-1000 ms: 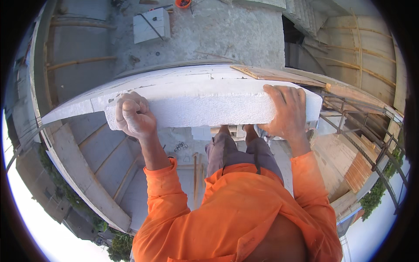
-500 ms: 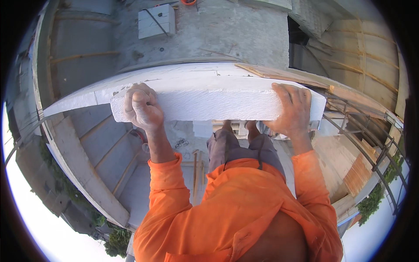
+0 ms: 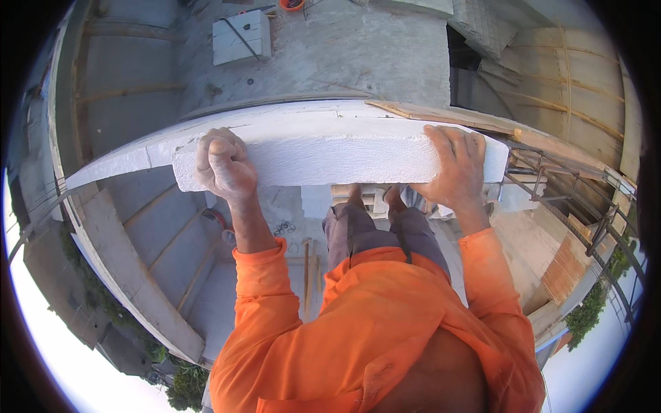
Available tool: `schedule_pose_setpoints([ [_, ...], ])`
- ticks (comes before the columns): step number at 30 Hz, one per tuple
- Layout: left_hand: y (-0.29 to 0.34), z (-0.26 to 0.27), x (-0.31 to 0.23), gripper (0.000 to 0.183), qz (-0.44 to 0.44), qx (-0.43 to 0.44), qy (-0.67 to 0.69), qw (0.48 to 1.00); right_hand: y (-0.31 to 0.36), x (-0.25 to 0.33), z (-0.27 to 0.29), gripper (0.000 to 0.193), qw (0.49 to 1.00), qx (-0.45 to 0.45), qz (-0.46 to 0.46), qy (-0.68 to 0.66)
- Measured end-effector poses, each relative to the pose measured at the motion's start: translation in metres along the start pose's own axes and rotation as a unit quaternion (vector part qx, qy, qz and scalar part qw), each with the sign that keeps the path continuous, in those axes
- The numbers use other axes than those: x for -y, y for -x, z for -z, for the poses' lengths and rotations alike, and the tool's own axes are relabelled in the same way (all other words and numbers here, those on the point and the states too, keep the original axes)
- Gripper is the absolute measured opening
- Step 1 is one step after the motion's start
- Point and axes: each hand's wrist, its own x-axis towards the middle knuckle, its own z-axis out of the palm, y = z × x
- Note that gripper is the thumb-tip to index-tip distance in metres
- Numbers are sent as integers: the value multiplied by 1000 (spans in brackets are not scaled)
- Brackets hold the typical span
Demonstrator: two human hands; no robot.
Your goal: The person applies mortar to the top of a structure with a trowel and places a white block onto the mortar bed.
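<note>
A long white building block (image 3: 337, 162), rough on its near face, lies across the top of a white block wall (image 3: 131, 161) in front of me. At its left end my left hand (image 3: 226, 165) is closed, with the fingers curled tightly against the block. My right hand (image 3: 458, 165) clasps the right end, fingers over the top edge and thumb toward the middle. The block's underside and its contact with the wall are hidden.
A wooden board (image 3: 441, 118) lies along the wall's right part. Steel rebar framing (image 3: 571, 199) stands at right. Beyond the wall, a pale block stack (image 3: 241, 38) and an orange bucket (image 3: 292, 4) sit on the concrete floor. My feet are on a raised support below.
The view has shifted slightly. The block and both hands keep nearly the same place against the wall, with only a small change in the left fingers.
</note>
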Motion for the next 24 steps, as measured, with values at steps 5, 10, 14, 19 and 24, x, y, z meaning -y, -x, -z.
schedule_pose_setpoints([
  [5,0,-4,1,39,13,-16,3,1000,4,-1,1,82,1000,9,-16,-1],
  [10,0,-9,-1,36,38,-34,18,999,10,-6,3,82,998,49,-31,-2],
  [14,1,-18,-2,35,78,-39,-7,996,15,-10,7,83,996,77,-39,7],
  [19,-7,-16,0,34,74,-40,-67,994,12,-6,12,83,995,86,-38,25],
  [24,-12,-22,0,36,-14,-15,-198,980,48,8,5,80,996,-71,-6,47],
])
